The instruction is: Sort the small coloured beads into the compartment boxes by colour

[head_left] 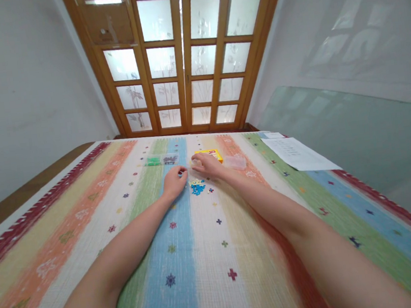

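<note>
Both my arms stretch far out over a striped tablecloth (202, 253). My left hand (173, 179) rests on the cloth with its fingers curled in a pinch just left of a small heap of blue and pale beads (197, 186). My right hand (205, 164) lies just beyond the heap, fingers drawn together at a small pale thing too tiny to name. A yellow box (211, 154) sits right behind that hand.
A green-filled and a dark-filled clear box (161, 160) stand beyond my left hand. A clear plastic lid or box (235, 162) lies right of my right hand. White paper sheets (296, 154) lie at the far right. Wooden glazed doors (179, 58) stand behind the table.
</note>
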Tool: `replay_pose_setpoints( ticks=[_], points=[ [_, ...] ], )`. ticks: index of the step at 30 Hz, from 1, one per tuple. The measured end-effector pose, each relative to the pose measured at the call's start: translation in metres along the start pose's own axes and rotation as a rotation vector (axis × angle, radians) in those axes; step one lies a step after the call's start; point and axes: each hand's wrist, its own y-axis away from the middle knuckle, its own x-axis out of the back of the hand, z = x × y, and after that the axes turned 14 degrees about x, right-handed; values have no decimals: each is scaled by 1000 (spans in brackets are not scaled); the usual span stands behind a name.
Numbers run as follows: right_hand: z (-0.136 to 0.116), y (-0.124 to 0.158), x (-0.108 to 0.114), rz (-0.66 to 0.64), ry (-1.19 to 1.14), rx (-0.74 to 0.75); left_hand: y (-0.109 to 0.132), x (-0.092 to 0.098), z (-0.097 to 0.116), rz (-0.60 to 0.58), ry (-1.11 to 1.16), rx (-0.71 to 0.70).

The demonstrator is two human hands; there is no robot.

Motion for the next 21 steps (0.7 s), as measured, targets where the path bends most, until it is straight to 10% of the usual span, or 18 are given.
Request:
replay_pose_setpoints(
  ticks=[21],
  points=[
    [-46, 48, -7, 134, 157, 101, 12, -2, 18, -215, 239, -10]
  ],
)
